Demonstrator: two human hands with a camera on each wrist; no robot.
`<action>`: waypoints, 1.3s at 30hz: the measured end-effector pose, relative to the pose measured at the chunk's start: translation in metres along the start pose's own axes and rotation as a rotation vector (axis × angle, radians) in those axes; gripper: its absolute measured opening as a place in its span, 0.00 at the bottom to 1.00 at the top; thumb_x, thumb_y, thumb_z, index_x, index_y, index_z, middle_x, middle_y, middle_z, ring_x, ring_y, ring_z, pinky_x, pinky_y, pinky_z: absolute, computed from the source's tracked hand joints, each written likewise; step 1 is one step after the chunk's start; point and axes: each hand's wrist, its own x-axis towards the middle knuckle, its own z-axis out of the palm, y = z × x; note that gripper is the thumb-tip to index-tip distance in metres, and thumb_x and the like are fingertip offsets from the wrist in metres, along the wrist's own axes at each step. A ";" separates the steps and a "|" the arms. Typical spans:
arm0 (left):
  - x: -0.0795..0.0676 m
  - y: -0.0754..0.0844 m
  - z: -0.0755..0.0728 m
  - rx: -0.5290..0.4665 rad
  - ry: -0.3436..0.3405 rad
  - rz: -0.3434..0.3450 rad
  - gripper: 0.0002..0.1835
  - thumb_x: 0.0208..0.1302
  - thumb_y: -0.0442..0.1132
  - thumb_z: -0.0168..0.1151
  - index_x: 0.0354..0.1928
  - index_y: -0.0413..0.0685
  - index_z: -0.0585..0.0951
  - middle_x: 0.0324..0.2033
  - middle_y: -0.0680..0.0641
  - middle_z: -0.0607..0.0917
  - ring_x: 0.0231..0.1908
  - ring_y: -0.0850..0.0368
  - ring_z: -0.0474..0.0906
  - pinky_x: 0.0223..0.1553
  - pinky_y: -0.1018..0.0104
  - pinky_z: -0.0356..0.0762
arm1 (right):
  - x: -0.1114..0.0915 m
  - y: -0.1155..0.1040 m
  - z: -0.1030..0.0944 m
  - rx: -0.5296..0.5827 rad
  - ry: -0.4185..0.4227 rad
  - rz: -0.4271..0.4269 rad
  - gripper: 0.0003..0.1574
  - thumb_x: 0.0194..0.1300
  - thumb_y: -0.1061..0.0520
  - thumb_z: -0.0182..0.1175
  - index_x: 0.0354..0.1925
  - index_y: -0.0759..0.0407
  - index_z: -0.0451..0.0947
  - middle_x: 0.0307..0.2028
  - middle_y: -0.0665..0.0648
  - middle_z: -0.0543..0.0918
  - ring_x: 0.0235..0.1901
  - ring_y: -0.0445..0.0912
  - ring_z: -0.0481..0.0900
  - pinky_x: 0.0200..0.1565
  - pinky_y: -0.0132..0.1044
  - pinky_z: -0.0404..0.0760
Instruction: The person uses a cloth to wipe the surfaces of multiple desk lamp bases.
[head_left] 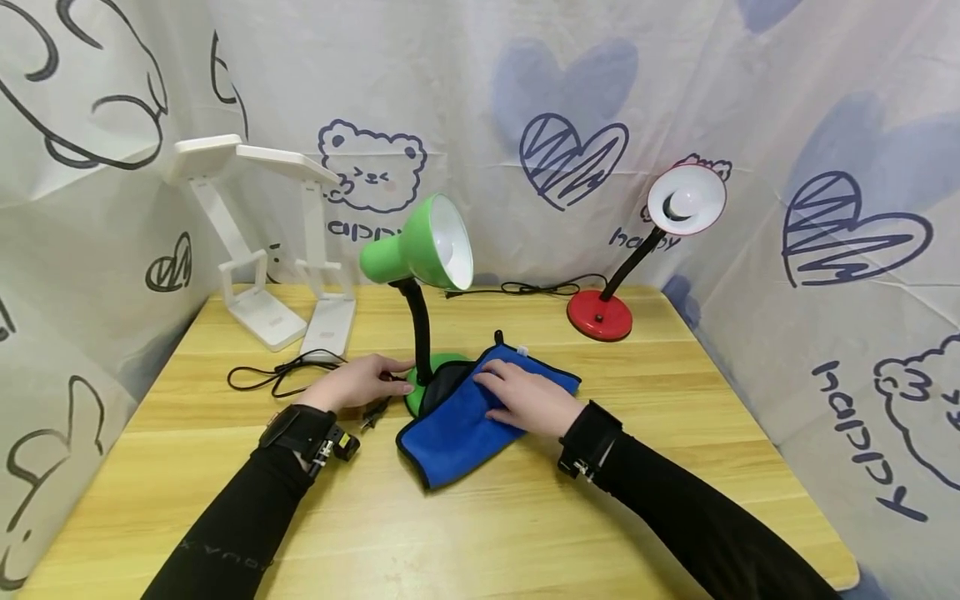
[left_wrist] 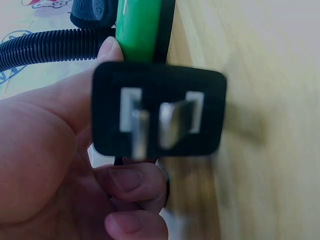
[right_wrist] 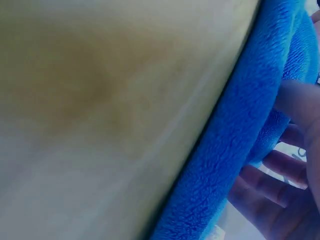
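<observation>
Curtains (head_left: 465, 92) hang behind a wooden table (head_left: 420, 542). 2 white lamps (head_left: 262, 321) stand at 11 o'clock. Curled fingers of the left hand (head_left: 358, 383) grip the green lamp (head_left: 422, 325) at 12 o'clock by its base, probably the steadiest hold, as it looks top-heavy. Soft, limp blue cloth (head_left: 457, 437) overlaps that base, held loosely between the right hand's (head_left: 528, 398) bent fingers and thumb.

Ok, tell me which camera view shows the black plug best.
The left wrist view: the black plug is close up there, both metal prongs visible. The head view shows it only small, near the left hand; the right wrist view doesn't show it.
</observation>
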 end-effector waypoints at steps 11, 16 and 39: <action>0.003 0.005 0.004 -0.003 0.002 -0.021 0.30 0.64 0.59 0.60 0.67 0.62 0.71 0.62 0.46 0.76 0.62 0.47 0.72 0.58 0.51 0.70 | 0.006 -0.017 0.006 -0.211 0.118 -0.251 0.03 0.72 0.50 0.54 0.43 0.46 0.74 0.37 0.45 0.73 0.35 0.38 0.70 0.33 0.31 0.74; 0.006 0.006 0.001 0.002 0.009 -0.011 0.30 0.64 0.58 0.61 0.66 0.59 0.72 0.61 0.45 0.77 0.62 0.46 0.72 0.59 0.52 0.70 | 0.023 -0.041 0.006 -0.181 0.120 -0.225 0.09 0.71 0.45 0.55 0.44 0.46 0.71 0.36 0.45 0.73 0.33 0.39 0.71 0.31 0.34 0.74; 0.006 0.002 -0.002 0.142 0.061 0.031 0.18 0.74 0.53 0.49 0.59 0.61 0.80 0.54 0.47 0.82 0.46 0.56 0.79 0.46 0.58 0.72 | 0.097 -0.083 -0.009 -0.137 -0.228 -0.105 0.18 0.71 0.47 0.52 0.56 0.45 0.77 0.33 0.47 0.82 0.29 0.38 0.77 0.28 0.32 0.74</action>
